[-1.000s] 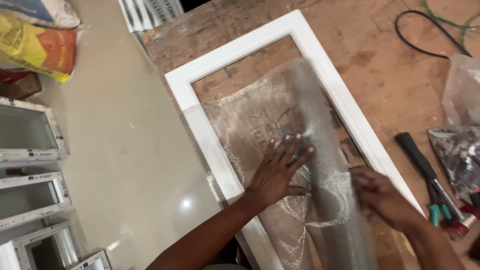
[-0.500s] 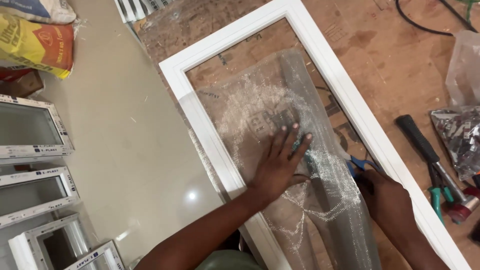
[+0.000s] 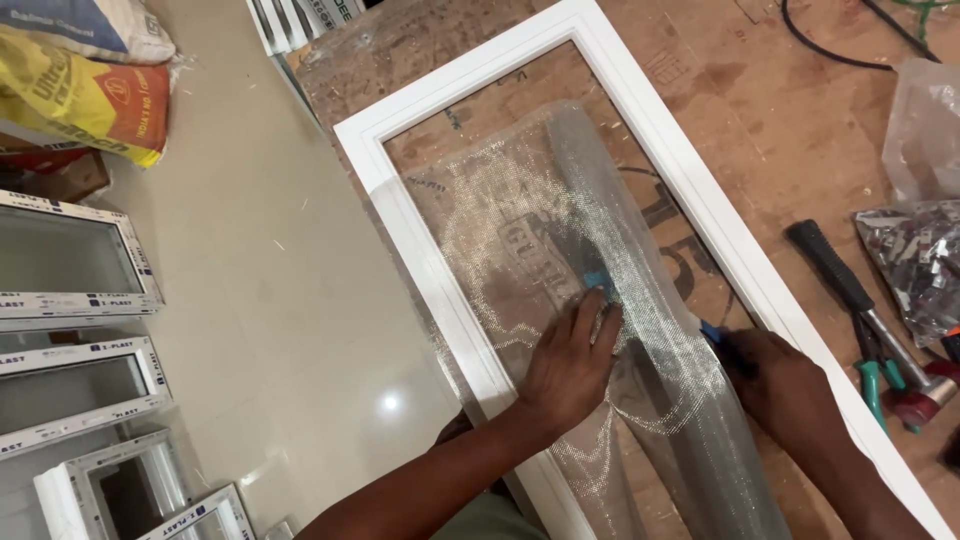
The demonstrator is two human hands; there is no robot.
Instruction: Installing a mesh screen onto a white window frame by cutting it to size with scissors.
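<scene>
A white rectangular frame lies on a brown wooden bench. Inside the frame a sheet of fine grey mesh is spread out, with its rolled part running toward me. My left hand presses flat on the mesh near the frame's left rail. At the right rail, my right hand is closed around a blue-handled tool. A blue tip shows through the mesh just beyond my left fingertips.
A black-handled hammer, green-handled pliers and clear bags of small metal parts lie on the bench at right. A black cable is at the back. Several white window frames and filled sacks sit on the tiled floor at left.
My right hand has moved from the mesh roll to the right rail, where a blue handle now shows. My left hand's spread fingers have drawn together, still on the mesh. The view has shifted.
</scene>
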